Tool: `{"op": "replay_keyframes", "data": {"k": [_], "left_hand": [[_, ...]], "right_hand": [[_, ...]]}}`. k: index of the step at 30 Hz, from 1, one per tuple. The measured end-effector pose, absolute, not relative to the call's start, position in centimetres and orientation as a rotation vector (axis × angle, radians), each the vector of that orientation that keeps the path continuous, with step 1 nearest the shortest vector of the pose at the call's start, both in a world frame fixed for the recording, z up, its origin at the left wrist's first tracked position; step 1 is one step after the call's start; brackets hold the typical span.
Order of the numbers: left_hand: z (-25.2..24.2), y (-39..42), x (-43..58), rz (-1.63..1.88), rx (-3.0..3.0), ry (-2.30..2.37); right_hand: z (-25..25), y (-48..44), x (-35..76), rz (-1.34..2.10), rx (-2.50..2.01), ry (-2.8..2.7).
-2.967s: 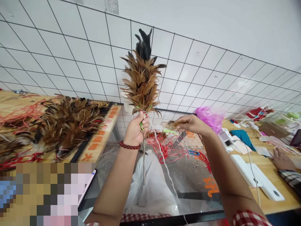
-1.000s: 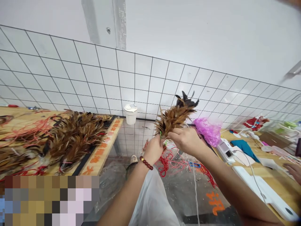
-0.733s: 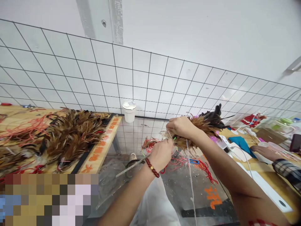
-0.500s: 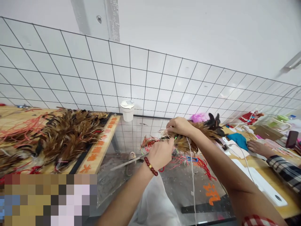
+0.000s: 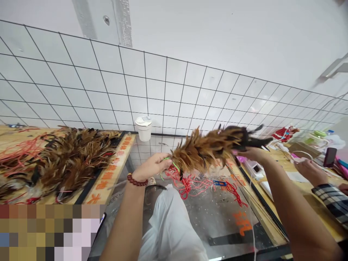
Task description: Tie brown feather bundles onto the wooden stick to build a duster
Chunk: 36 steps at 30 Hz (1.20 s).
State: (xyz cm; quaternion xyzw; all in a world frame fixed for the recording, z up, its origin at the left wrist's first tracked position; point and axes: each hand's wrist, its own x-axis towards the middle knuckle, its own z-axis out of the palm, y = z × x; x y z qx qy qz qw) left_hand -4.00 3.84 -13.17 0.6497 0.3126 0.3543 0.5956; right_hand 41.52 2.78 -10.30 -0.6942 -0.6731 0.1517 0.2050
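A long bundle of brown feathers (image 5: 201, 148), darker at its right end, is stretched sideways in front of me above a glass tabletop (image 5: 206, 217). My left hand (image 5: 156, 165), with a dark red bead bracelet (image 5: 138, 180), pinches its left end, where a bright green cord (image 5: 176, 165) shows. At the dark right end, my right hand (image 5: 254, 155) grips the bundle from below; its fingertips are partly hidden. Beneath the feathers lie tangled red cords (image 5: 186, 186) and a small blue tool (image 5: 219, 183).
Many brown feather bundles (image 5: 78, 156) and red cords lie on the wooden table at left. A lidded white tub (image 5: 143, 129) stands by the wire grid (image 5: 154, 94). At right, a co-worker's hand (image 5: 310, 170) in a checked sleeve is over a cluttered table with a phone (image 5: 329, 157).
My hands have moved apart, the left one leftward and the right one rightward. The feather bundle is now lifted and stretched out between them. The co-worker's hand has risen from the table.
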Motion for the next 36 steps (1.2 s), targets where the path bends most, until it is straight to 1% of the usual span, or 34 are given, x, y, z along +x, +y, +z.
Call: {"op": "replay_keyframes", "data": {"k": [2, 4, 6, 8, 9, 12, 14, 17, 20, 25, 27, 30, 31, 32, 35, 36], "left_hand": [[-13.1, 3.8, -4.1, 0.901, 1.311, 0.687], [-12.8, 3.6, -3.8, 0.966, 1.133, 0.647], [-12.4, 3.4, -3.1, 0.998, 1.013, 0.594], [-12.2, 3.1, -2.4, 1.028, 0.935, 0.548], [-12.1, 3.1, -2.0, 1.044, 0.903, 0.531], [-12.2, 3.1, -1.5, 1.071, 0.805, 0.486], [-12.3, 3.3, -1.7, 1.084, 0.733, 0.473], [-12.4, 3.9, -2.5, 1.058, 0.617, 0.479], [-12.3, 4.5, -3.3, 1.016, 0.486, 0.467], [-12.3, 4.9, -3.7, 0.995, 0.282, 0.427], [-12.1, 4.8, -3.9, 1.002, 0.266, 0.445], [-11.5, 4.5, -5.0, 1.09, 0.278, 0.463], [-11.3, 4.5, -5.7, 1.135, 0.282, 0.456], [-11.1, 4.4, -6.3, 1.176, 0.282, 0.44], [-10.8, 4.5, -8.0, 1.232, 0.274, 0.38], [-10.7, 4.5, -8.2, 1.231, 0.271, 0.367]], "right_hand": [[-11.2, 1.5, 40.5, 0.665, -1.978, -2.014], [-11.6, 0.3, 37.7, 0.92, -1.88, -2.194], [-11.7, -0.5, 33.4, 0.952, -1.66, -2.242], [-11.9, -1.0, 27.9, 0.869, -1.467, -2.082], [-12.2, -1.1, 25.1, 0.909, -1.375, -1.972], [-13.5, -1.1, 17.8, 1.343, -1.041, -1.672], [-14.3, -1.1, 14.9, 1.61, -0.911, -1.387], [-14.8, -1.1, 13.7, 1.741, -0.826, -0.991], [-14.8, -1.2, 14.0, 1.71, -0.75, -0.825], [-16.5, -2.0, 14.0, 1.647, -0.781, -0.817], [-17.4, -2.2, 14.4, 1.625, -0.82, -0.91], [-18.2, -1.2, 16.8, 1.625, -0.93, -1.342], [-18.3, -0.6, 18.0, 1.551, -1.002, -1.515], [-18.4, 0.3, 19.2, 1.408, -1.105, -1.657], [-18.7, 3.1, 21.8, 0.786, -1.499, -1.806], [-18.8, 4.0, 22.0, 0.643, -1.586, -1.813]]}}
